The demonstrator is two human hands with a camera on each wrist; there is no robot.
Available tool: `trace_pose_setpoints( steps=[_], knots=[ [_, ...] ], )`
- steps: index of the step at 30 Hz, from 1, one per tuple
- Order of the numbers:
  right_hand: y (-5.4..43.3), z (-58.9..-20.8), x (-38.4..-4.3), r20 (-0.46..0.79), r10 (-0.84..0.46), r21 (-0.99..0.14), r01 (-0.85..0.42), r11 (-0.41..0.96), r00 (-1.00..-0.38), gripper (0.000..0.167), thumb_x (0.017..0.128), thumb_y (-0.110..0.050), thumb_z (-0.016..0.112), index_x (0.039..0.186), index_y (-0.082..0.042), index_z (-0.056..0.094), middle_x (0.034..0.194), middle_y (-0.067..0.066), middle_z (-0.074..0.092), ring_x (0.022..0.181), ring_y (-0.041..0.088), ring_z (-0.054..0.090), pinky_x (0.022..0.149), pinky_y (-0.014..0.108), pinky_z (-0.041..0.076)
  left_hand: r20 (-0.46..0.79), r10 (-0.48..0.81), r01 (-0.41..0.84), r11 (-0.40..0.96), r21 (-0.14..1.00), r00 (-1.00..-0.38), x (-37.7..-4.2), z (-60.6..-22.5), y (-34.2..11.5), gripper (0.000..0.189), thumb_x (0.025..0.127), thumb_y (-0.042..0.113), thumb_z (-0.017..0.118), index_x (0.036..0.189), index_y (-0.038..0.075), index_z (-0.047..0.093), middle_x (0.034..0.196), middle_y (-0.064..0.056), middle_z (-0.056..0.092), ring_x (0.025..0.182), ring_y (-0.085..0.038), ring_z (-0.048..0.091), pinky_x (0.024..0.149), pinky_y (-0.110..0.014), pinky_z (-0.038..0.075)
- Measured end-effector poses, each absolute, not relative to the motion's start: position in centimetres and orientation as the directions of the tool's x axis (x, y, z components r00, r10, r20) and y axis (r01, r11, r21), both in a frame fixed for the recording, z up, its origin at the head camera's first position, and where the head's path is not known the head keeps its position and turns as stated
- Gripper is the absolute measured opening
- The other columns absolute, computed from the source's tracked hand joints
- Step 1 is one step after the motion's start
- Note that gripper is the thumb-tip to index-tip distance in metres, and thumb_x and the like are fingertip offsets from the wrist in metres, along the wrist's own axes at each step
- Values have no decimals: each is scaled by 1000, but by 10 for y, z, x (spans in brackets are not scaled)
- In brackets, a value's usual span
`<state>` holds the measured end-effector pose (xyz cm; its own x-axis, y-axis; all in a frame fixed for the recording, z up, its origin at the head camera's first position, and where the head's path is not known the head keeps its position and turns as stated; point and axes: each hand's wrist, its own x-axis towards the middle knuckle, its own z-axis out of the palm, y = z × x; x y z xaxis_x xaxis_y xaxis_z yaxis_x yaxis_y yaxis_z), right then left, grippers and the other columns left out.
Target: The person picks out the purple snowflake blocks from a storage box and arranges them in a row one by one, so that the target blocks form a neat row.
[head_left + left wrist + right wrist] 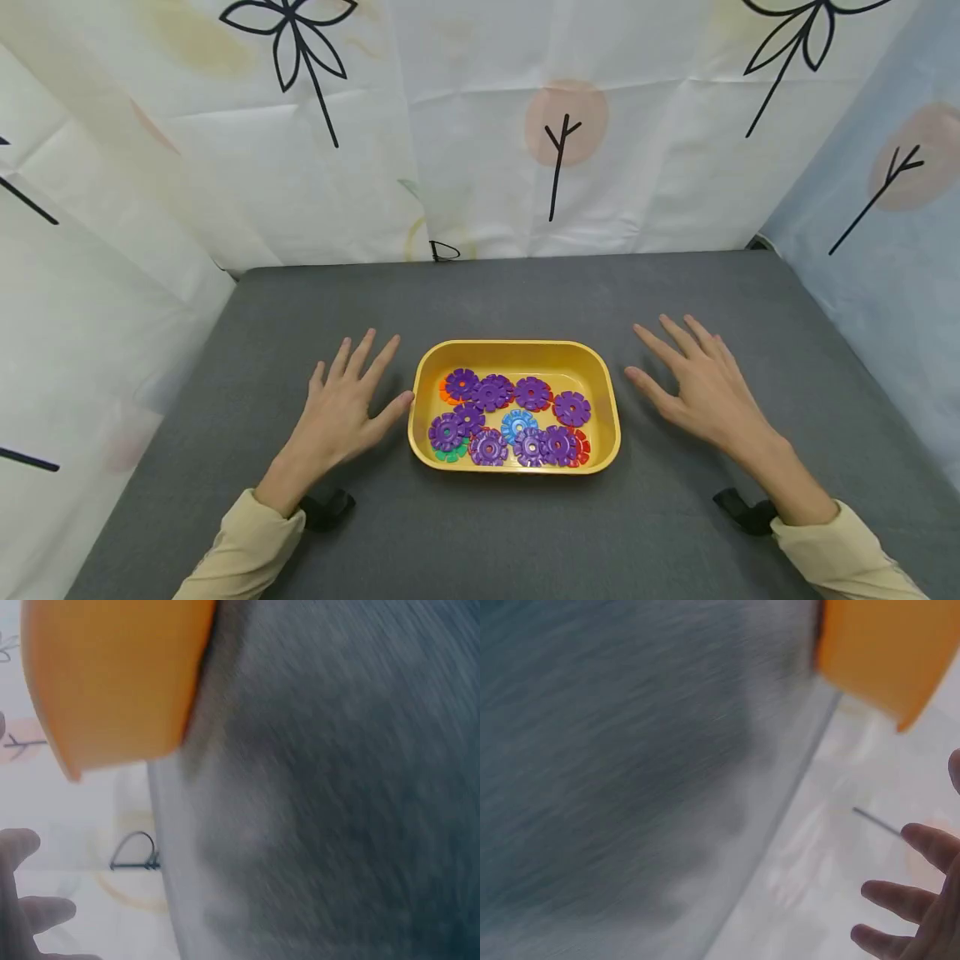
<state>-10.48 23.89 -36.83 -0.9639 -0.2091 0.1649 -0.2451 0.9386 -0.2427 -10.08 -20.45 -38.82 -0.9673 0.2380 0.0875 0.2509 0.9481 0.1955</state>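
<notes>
The left hand (341,412) and the right hand (701,392) are both released, with the fingers spread and nothing held. The left thumb is at the left rim of a yellow tray (517,357), but I cannot tell if it touches; the right hand is a little apart from the other side. Only the head view shows the inside of this tray; each wrist view gives instead its smooth outer wall, which looks more orange there, and some fingertips. In the tray lie flower-shaped plastic discs with notched edges, flat and partly overlapping. I count at least nine purple discs (572,408), one blue disc (517,422) near the middle, one green disc (448,455) at the lower left and one orange disc (447,395) at the upper left, while several red discs (584,448) are too covered for counting. The single tray stands on the grey tabletop (517,533). Further out are two black wrist straps (327,510), two beige sleeves (251,546) and, behind, white cloth (480,167) with plant drawings.
</notes>
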Motion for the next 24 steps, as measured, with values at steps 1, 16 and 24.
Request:
trace_pose_setpoints(
  steps=[1,16,24],
  knots=[
    [235,-366,-105,170,-217,-255,-256,933,-961,68,97,-50,64,154,-16,48,159,27,40,149,54,26,113,77,21,83,243,255,945,205,-966,-100,-387,-202,84,95,63,56,164,28,23,171,-17,21,154,-52,21,112,-79,21],
    [157,-346,-98,186,-402,-513,-437,739,-897,64,90,-34,77,147,-12,56,149,16,55,142,41,43,106,71,40,28,437,409,817,407,-899,-91,-387,-176,136,65,77,79,167,22,7,173,-15,9,155,-47,22,111,-74,33],
    [103,-355,-95,151,-504,-662,-466,587,-850,65,87,-34,82,144,-12,59,132,10,65,119,28,61,98,50,51,-19,471,412,790,454,-882,-92,-393,-172,146,61,78,80,166,19,-2,174,-16,3,156,-46,22,109,-72,37]
  ],
)
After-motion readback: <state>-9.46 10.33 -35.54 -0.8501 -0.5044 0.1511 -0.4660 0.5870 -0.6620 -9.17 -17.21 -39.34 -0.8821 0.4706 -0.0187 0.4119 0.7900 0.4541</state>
